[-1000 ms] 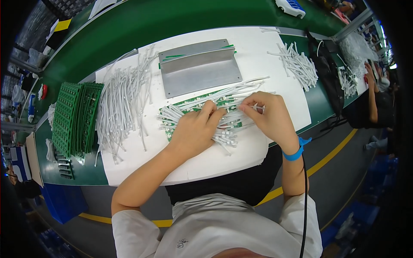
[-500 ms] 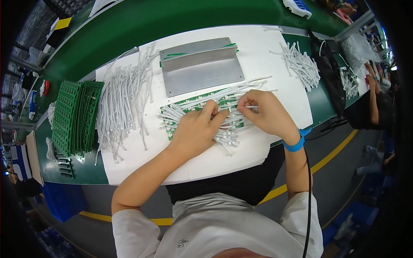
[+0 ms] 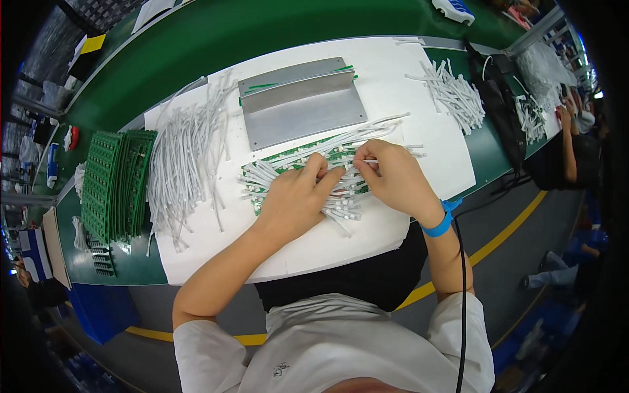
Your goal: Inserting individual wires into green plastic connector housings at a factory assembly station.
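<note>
In the head view, the circuit board [image 3: 339, 159] is flat and green, dotted with small white connectors and largely hidden beneath slim white cables [image 3: 260, 175]. These look smooth and flexible; some fan out past the board's near edge, others run slantwise along its far side.

The board lies directly under the left hand [image 3: 291, 195] and reaches to the fingertips of the right hand [image 3: 393, 173]. The right thumb and forefinger are pinched together on a thin white strand, just beside the left fingertips. The left hand rests palm down over the board, index finger bent and thumb stretched toward the right hand; whether its fingers grip a cable cannot be told. More cable ends poke out beyond the right knuckles.

Just past both hands sits a dull grey metal fixture [image 3: 308, 121], a smooth plate with a raised upright ridge and green strips along its top. Left of the left hand spreads a pile of long white cables [image 3: 187, 157], loose and tangled; farther left, a stack of green boards [image 3: 101, 187] stands on edge. Well beyond the right hand lies a heap of shorter white pieces [image 3: 454, 98]. Matt white sheeting [image 3: 386, 226] stretches beneath the hands.
</note>
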Available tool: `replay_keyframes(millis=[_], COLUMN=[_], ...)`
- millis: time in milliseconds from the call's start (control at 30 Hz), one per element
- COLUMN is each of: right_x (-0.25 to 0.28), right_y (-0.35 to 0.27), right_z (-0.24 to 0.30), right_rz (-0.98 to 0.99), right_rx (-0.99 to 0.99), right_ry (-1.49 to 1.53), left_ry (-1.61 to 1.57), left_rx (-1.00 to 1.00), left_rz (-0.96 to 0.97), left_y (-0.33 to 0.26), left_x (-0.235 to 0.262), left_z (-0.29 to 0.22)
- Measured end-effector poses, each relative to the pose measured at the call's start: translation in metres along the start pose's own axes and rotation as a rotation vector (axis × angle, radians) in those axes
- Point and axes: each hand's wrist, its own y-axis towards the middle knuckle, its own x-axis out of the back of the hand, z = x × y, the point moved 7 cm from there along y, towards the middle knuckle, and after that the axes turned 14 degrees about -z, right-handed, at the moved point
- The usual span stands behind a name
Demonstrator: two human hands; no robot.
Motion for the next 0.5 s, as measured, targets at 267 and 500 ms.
replay_keyframes(millis=[267,500], right_x=[-0.0027,-0.0004], right_y=[-0.0001,0.0018], right_z=[-0.0035,0.003], right_rz=[0.12,0.032], right_rx=[-0.162,-0.033], right_ry=[0.065,0.011], left_ry=[0.009,0.009], left_rx=[-0.01,-0.001], left_rz=[-0.002,-0.019], left_y=[-0.0015,-0.0008], left_x=[-0.0021,0.0013], left_z=[0.0023,0.0007])
